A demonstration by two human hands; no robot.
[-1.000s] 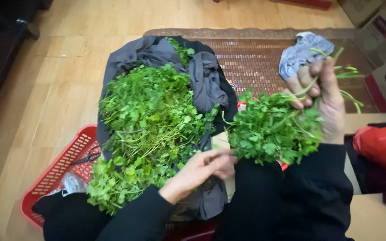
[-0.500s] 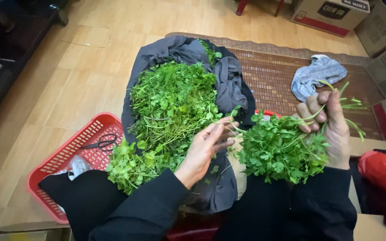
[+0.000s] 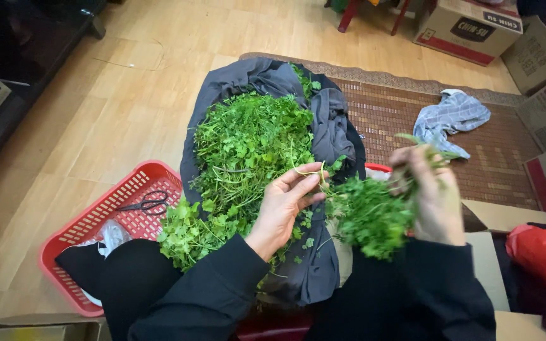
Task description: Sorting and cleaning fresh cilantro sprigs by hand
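Evidently right hand (image 3: 434, 199) gripped herb bunch (image 3: 371, 218) by its stems, above the lap | left hand (image 3: 285, 205) pinched one sprig at the bunch's edge | herbs looked light, limp, bruisable; hold the stems, not the leaves.

Soft indoor light, motion-blurred right hand (image 3: 430, 196)

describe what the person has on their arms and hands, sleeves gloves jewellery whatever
Both arms are in long black sleeves of soft, plain fabric that reach the wrists. The left hand is bare: no glove, ring or watch shows. The right hand is bare too, but motion-blurred, so small jewellery cannot be ruled out.
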